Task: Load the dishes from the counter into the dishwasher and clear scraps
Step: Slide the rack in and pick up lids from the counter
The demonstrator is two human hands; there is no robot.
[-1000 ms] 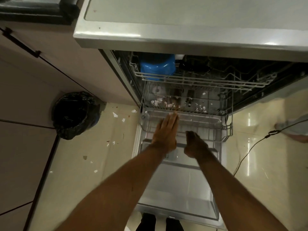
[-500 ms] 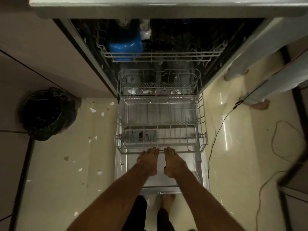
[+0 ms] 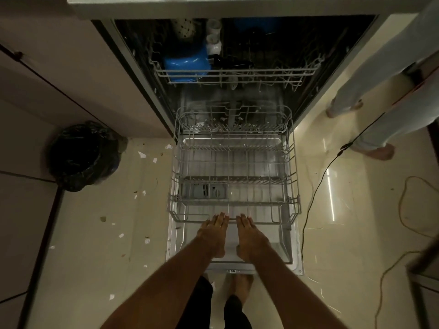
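Bare forearms (image 3: 171,276), black trousers (image 3: 198,302).
The forearms are uncovered down to the left hand (image 3: 213,233) and right hand (image 3: 249,236); just below the dishwasher door (image 3: 278,250) edge, the trousers end at a bare foot (image 3: 240,286).

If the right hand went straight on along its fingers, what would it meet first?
The front rail of the lower rack: the right hand has its fingertips at that rail now. Beyond the rail, the nearer tine row looks next in line, though depth is unclear.
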